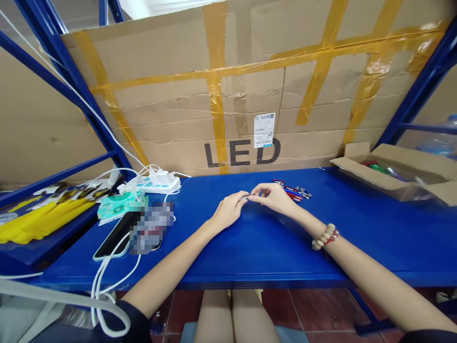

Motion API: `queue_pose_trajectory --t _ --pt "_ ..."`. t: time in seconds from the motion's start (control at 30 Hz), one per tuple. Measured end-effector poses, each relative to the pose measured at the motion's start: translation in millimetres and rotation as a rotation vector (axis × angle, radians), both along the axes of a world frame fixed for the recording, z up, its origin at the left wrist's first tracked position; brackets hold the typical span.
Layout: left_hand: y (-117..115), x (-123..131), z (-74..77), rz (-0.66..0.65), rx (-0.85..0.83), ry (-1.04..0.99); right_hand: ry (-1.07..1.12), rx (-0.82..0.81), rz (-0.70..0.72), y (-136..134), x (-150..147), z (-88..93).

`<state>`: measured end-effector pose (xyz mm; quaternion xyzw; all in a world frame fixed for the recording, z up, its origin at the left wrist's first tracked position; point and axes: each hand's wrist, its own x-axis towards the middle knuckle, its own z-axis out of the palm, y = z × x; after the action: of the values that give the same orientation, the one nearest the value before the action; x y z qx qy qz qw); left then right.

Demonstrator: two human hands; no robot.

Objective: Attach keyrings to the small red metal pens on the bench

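Note:
Over the middle of the blue tabletop [221, 257], my two hands meet fingertip to fingertip. My left hand [228, 210] is closed around a small dark metallic piece [244, 196], too small to name. My right hand [273, 197] pinches at the other end of the same piece, thumb and forefinger together. Just behind and right of my right hand lies a loose group of small red, blue and silver metal parts [293, 191]; my wrist partly hides it.
A cardboard box [400, 188] with raised flaps holds coloured items at right. On the left are a white power strip [157, 183], cables, a green packet [119, 206] and a phone [116, 238]. A large cardboard sheet [171, 114] marked LED stands behind, between blue posts.

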<state>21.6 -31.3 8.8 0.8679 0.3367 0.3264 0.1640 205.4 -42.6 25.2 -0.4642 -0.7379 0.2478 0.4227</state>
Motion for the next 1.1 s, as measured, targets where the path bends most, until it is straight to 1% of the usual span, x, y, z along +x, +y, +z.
queue_pose_trajectory --t 0.07,0.13,0.2,0.27,0.43,0.6,0.93,1.1 --pt "1.4 -0.8 0.5 0.006 -0.01 -0.008 -0.05 0.173 0.003 0.7 1.8 -1.4" --pt "2.2 -2.5 1.5 0.004 -0.026 0.0 -0.119 0.298 0.03 1.6 3.7 -3.3" --pt "2.1 -4.4 2.6 0.006 -0.041 0.031 -0.193 0.378 0.046 2.4 5.3 -5.3" --pt "1.5 -5.9 3.3 0.004 -0.053 0.075 -0.246 0.414 0.049 3.1 6.5 -7.1" --pt "1.1 -7.4 0.9 -0.022 -0.077 0.146 -0.3 0.404 0.055 4.1 8.3 -9.0" --pt "3.9 -10.2 -1.5 -0.041 -0.108 0.163 -0.327 0.358 0.061 4.6 7.5 -10.7" --pt "2.9 -10.5 0.5 -0.045 -0.115 0.181 -0.336 0.363 0.065 5.6 8.1 -11.9" --pt "7.7 -10.4 -3.7 -0.069 -0.106 0.178 -0.345 0.356 0.059 5.6 7.6 -12.6"
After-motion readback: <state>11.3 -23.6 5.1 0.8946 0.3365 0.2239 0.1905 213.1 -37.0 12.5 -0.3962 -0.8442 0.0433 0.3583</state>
